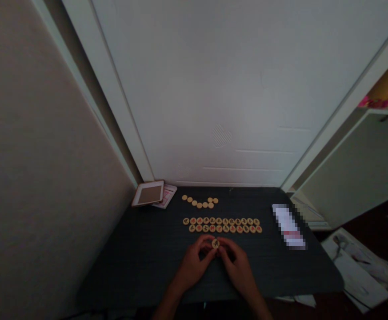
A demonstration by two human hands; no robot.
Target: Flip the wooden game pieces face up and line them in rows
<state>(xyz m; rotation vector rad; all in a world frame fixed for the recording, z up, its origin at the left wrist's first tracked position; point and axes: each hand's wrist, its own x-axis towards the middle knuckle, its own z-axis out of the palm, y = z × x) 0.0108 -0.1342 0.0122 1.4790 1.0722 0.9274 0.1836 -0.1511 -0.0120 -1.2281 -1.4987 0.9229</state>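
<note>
A round wooden piece [215, 243] with a black character on its face is pinched between my two hands, just in front of two rows of similar discs. My left hand [195, 262] closes on its left side, and my right hand [235, 262] closes on its right side. The back row of discs [212, 221] and the front row [213, 229] carry red or black characters and lie nearly touching side by side. Farther back, several plain-faced discs [199, 205] form a curved line, with a small cluster at its right end.
All this lies on a dark table [140, 258]. A framed tray [149, 194] rests over a printed booklet [167, 195] at the back left. A blurred white item [289, 226] lies at the right. White boxes [363, 271] stand beyond the table's right edge.
</note>
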